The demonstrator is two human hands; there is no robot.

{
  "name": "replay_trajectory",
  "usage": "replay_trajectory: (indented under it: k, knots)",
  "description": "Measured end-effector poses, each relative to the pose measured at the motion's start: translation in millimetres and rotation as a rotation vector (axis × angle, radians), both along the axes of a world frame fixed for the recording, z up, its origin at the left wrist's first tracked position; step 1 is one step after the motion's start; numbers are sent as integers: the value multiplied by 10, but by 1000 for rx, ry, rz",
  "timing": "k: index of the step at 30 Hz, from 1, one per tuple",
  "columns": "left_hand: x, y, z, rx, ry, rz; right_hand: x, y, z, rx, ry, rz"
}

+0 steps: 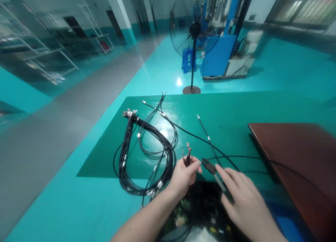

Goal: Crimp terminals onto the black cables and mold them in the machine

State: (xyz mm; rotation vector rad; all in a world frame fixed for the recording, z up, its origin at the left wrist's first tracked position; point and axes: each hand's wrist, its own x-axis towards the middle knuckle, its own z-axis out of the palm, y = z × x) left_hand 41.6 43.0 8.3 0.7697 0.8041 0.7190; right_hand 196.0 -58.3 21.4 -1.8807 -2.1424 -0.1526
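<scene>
My left hand (183,177) pinches several dark cable ends (188,151) with metal terminals, which stick up above its fingers. In my right hand (244,196) is a pair of pliers (210,167) with dark jaws, pointing left at my left fingertips. Something small and pale shows between those fingertips and the jaws; I cannot make out what it is. A thick looped bundle of black cables (127,144) lies left of my hands, its metal ends gathered at the top and silver sleeves along it.
The green table top (231,112) carries loose black cables (189,133) running to the right. A brown board (294,144) stands at the right edge. Beyond the table are a pedestal fan (194,29), a blue machine (217,56) and a blue stool (187,60).
</scene>
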Motion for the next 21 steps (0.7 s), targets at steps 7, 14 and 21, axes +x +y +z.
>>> replay_trajectory:
  k: [7,14,21]
  knots:
    - [37,-78,-25,96,78,80,-73,-119,69,59,-178,-42]
    - [34,-110,-35,184,211,105,-123,-135,142,82,-250,-65]
    - [9,-126,-31,315,270,115,-136,-143,157,61,-192,-75]
